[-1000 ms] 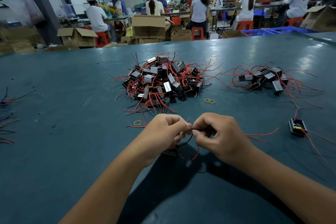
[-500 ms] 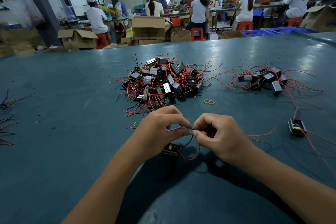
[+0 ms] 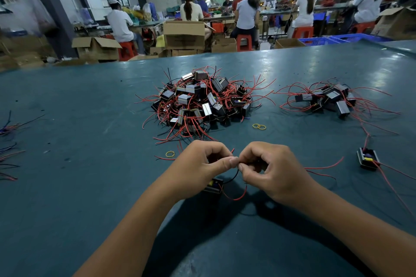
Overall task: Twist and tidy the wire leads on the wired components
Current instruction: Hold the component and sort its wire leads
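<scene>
My left hand (image 3: 203, 164) and my right hand (image 3: 270, 168) meet fingertip to fingertip above the green table (image 3: 78, 186), both pinching the thin wire leads of one small black component (image 3: 213, 185). That component hangs just below my left hand, with a black lead and a red lead (image 3: 236, 197) looping under my fingers. A big pile of black components with red leads (image 3: 202, 101) lies beyond my hands. A smaller pile (image 3: 326, 99) sits to the right. One single component (image 3: 368, 159) rests apart at the right.
Yellow rubber bands lie on the table: a pair (image 3: 259, 126) near the big pile and one (image 3: 170, 153) left of my hands. Loose wire bundles (image 3: 9, 141) lie at the left edge. Workers, cardboard boxes and red stools stand beyond the table's far edge.
My hands have stayed together on the leads. The component, hidden under my left hand a second ago, now hangs in sight below it, and the red lead loop has dropped lower.
</scene>
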The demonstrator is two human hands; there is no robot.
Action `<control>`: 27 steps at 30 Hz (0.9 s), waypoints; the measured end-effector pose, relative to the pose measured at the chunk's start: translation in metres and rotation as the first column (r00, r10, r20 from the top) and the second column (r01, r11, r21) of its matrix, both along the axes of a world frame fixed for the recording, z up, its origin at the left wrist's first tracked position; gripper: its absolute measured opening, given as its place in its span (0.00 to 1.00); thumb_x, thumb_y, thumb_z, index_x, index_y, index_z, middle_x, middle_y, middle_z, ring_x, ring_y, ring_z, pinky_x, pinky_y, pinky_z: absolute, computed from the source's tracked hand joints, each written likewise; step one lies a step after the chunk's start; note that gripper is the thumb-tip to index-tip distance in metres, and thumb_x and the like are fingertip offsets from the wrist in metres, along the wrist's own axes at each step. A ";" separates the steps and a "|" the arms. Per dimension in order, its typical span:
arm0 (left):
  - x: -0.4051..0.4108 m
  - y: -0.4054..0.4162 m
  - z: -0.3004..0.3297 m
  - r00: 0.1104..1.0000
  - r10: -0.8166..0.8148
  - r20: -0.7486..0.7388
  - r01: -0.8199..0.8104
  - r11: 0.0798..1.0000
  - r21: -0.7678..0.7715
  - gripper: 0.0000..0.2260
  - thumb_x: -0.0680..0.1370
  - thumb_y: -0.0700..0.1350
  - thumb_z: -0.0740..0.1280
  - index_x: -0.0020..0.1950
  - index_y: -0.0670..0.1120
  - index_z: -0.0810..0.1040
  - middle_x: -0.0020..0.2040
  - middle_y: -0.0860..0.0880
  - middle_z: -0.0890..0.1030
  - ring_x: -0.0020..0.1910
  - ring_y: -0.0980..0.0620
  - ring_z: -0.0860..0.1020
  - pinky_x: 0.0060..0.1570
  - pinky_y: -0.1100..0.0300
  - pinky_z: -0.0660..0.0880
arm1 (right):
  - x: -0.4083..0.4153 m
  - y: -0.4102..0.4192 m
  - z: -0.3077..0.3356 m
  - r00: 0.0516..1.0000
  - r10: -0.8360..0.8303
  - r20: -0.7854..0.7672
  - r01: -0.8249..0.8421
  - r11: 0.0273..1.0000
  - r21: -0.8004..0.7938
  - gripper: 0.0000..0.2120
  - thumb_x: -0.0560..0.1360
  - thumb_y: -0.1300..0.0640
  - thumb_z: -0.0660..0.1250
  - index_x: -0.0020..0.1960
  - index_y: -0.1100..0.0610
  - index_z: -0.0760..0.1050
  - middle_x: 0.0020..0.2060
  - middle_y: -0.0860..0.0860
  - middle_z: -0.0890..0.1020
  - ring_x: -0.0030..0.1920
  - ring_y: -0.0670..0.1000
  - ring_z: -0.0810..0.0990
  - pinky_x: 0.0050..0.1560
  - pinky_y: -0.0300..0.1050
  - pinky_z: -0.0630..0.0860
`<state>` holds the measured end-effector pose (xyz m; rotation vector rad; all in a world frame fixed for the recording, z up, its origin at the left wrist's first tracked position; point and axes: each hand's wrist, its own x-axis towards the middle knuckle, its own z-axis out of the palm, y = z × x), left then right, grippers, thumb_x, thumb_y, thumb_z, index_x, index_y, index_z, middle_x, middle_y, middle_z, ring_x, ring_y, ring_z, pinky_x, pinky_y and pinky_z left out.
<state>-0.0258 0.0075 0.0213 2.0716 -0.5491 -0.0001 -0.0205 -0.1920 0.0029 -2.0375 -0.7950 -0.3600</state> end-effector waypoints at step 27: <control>0.000 0.002 0.002 0.924 0.024 0.381 -0.071 0.991 0.110 0.06 0.74 0.41 0.76 0.48 0.49 0.83 0.39 0.51 0.72 0.36 0.54 0.70 0.37 0.61 0.67 | 0.003 -0.002 -0.003 0.988 0.005 -0.156 0.007 0.997 0.080 0.11 0.72 0.66 0.71 0.38 0.51 0.77 0.28 0.40 0.76 0.29 0.41 0.73 0.34 0.32 0.70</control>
